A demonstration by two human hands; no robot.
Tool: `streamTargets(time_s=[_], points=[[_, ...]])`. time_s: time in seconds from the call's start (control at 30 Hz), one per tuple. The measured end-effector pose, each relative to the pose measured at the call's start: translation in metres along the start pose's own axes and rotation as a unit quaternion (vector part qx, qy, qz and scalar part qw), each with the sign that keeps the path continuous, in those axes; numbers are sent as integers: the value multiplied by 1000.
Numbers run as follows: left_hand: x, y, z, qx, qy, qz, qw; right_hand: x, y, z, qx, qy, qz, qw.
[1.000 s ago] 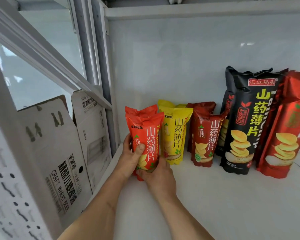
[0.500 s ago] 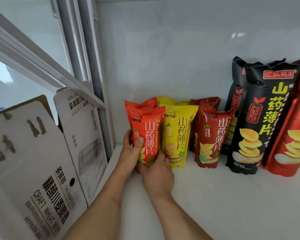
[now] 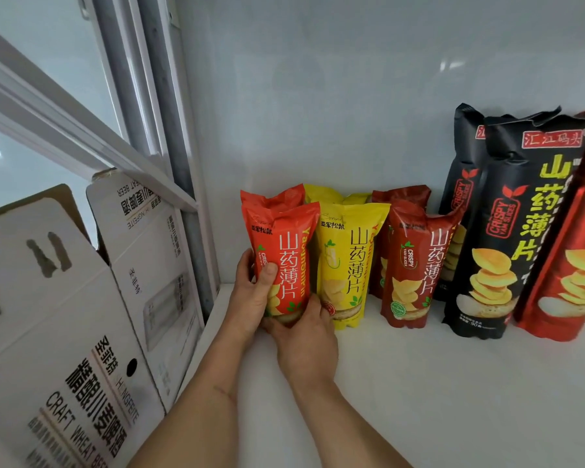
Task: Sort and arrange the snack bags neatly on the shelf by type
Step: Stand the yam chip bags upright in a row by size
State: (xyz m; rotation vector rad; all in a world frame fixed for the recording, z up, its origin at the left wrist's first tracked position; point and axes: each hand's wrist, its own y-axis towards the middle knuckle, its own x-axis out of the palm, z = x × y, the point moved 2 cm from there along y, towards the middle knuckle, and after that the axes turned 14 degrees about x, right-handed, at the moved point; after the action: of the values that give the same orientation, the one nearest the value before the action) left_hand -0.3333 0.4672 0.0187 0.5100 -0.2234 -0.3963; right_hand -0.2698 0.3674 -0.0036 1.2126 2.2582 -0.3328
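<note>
While held low by the left hand (image 3: 250,295) and right hand (image 3: 304,336) on the white shelf (image 3: 419,383), small puffy orange foil snack bag (image 3: 282,255): light, crinkly, slippery, easy to crush, so grip softly at the bottom.

Orange bag (image 3: 281,255), yellow bag (image 3: 347,265), dark red bag (image 3: 416,268), black bag (image 3: 520,224) with yellow lettering, on a white shelf (image 3: 436,393).

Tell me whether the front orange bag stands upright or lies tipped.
Upright: the front orange bag stands with its sealed top up, left hand and right hand gripping its base.
</note>
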Motion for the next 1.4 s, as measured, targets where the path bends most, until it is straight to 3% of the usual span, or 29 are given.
streamTargets(time_s=[0.7,0.9,1.03,1.13,1.23,1.33,1.4], points=[[-4,2,-11,-31,9,-3,999,6,0,-3,1,-79,45,996],[-11,-8,-3,-72,67,3,995,-6,-3,5,-22,-44,-3,999],[-4,-41,18,-77,196,8,978,-36,-15,21,-107,-132,-17,985],[4,-73,36,-44,398,22,916,-73,-19,39,-162,-230,-17,959],[39,-106,63,82,589,-70,801,-123,-19,67,-218,-316,1,923],[100,-136,79,235,655,-198,690,-180,-18,104,-249,-379,26,891],[145,-156,87,292,658,-254,646,-219,-17,129,-259,-414,40,872]])
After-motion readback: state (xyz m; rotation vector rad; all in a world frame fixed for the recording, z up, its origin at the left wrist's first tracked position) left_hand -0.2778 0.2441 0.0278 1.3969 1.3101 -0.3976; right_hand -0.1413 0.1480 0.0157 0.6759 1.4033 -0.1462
